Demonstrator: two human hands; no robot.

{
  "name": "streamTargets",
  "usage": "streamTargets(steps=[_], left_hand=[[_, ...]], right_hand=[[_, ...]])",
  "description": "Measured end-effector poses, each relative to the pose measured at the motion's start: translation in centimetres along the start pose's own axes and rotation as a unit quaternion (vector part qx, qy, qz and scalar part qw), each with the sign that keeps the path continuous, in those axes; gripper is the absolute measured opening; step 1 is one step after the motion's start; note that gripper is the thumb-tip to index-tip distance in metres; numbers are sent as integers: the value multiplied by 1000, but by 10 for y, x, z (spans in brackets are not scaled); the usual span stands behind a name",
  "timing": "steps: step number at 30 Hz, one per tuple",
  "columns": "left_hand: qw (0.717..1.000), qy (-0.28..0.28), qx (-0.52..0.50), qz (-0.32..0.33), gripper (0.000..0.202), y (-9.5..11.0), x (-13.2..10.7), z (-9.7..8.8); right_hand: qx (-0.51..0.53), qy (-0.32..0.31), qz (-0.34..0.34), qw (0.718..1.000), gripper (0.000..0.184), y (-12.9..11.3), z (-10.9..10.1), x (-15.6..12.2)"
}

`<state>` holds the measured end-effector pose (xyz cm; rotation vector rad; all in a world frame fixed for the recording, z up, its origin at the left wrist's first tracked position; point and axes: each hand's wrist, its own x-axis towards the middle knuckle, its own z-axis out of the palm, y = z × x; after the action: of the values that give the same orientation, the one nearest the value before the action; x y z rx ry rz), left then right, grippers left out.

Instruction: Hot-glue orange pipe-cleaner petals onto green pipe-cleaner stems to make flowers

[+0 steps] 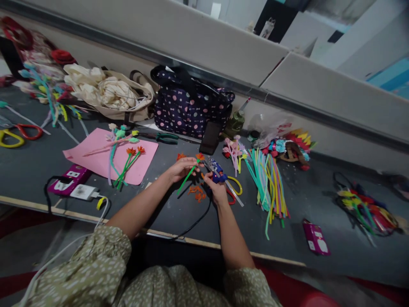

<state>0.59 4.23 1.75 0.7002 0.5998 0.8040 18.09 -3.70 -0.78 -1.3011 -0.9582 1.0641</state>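
My left hand (184, 168) pinches a small orange flower (200, 157) on a green pipe-cleaner stem (186, 181), which slants down toward me. My right hand (216, 187) grips a blue glue gun (217, 169), its nozzle close to the flower. A clear glue stick (235, 194) juts from its back and a dark cord runs to the table edge. Under it lie scissors with yellow and red handles (235, 185). Loose orange petals (197, 192) lie below my hands. Two finished-looking orange flowers (131, 152) rest on a pink sheet (145, 164) at left.
Pipe cleaners (271, 183) lie right of my hands, near pink flowers (234, 149). Behind stand a polka-dot bag (191, 106), a phone (211, 137) and a green bottle (235, 123). Pliers (166, 137), a purple power strip (72, 181) and a purple box (315, 237) are also on the table.
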Motion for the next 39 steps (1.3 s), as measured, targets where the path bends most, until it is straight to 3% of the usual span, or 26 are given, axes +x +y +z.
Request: streamTargets(steps=[4, 12, 17, 29, 39], left_hand=[[998, -41, 34, -37, 28, -3, -3, 4], [996, -47, 53, -51, 26, -1, -4, 4], [994, -61, 61, -61, 26, 0, -4, 1], [995, -80, 28, -47, 27, -13, -2, 5], [994, -89, 13, -57, 27, -11, -1, 4]], right_hand=[[48, -4, 26, 998, 33, -4, 1, -1], [63, 2, 37, 997, 36, -11, 0, -1], [124, 42, 34, 991, 39, -10, -2, 2], [136, 124, 8, 983, 42, 4, 5, 6], [41, 93, -94, 990, 30, 18, -1, 7]])
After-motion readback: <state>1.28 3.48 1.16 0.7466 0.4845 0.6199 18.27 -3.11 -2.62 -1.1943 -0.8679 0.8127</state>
